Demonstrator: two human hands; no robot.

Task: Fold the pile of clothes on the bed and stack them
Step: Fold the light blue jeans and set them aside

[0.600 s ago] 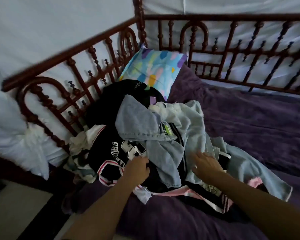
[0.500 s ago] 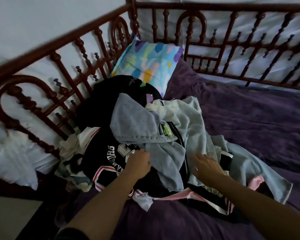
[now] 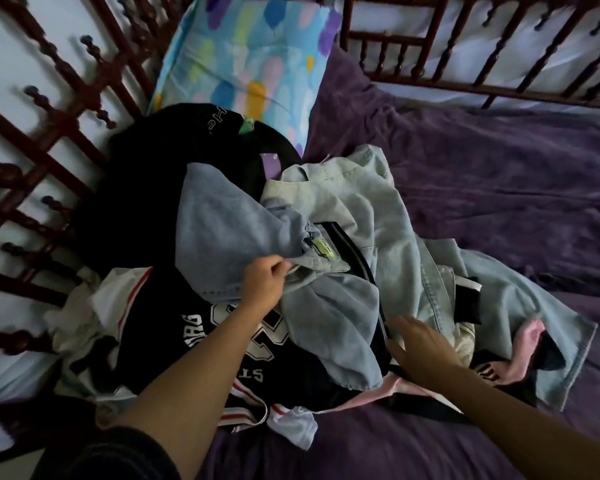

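Note:
A loose pile of clothes lies on the purple bed. On top is a grey-blue garment with a small green tag. My left hand pinches its lower edge. Under it lies a black jersey with white letters and numbers. A pale denim jacket spreads to the right. My right hand hovers with its fingers spread over the dark strip between the grey-blue garment and the denim. A black garment sits at the back of the pile.
A colourful pillow leans in the far corner. Dark red wooden rails run along the back and left sides of the bed. White and pink clothes spill at the pile's left edge. Bare purple cover extends to the right.
My left hand has moved up from the black jersey and taken hold of the grey-blue garment's edge. My right hand has lifted slightly and spread its fingers. The view has moved closer.

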